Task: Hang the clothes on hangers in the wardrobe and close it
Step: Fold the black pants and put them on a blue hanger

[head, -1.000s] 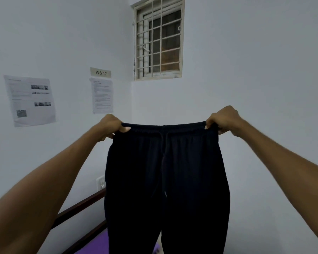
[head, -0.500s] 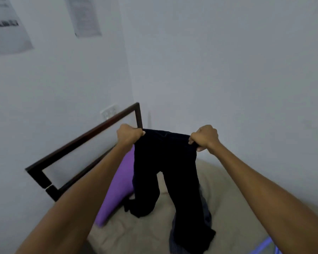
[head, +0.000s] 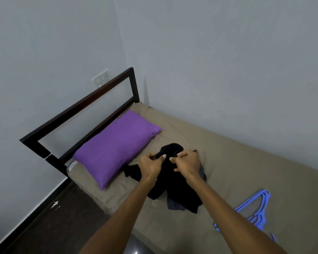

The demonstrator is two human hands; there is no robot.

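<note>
- The left hand (head: 151, 166) and right hand (head: 186, 163) are meeting near the middle of the frame, over the bed (head: 246, 162).
- Both are gripping the black trousers (head: 173, 182): each hand's fingers are curled tight, pinching the waistband (head: 170, 150) between thumb and fingers, so the band is bunching into a small loop above the knuckles.
- The trouser legs are trailing down onto the bed below the hands, crumpling beside a striped dark garment (head: 174, 205) that is partly hidden under them.
- Blue hangers (head: 255, 211) are lying on the bed at lower right, well apart from the hands and with nothing on them.
- A purple pillow (head: 116, 145) is sitting left of centre against the headboard (head: 81, 105).
- By my reading, the task is only starting: no garment is on a hanger yet, and the trousers are probably being gathered or folded for one.
- The wardrobe is not showing anywhere, so hanging every piece and closing the door is all still waiting.
</note>
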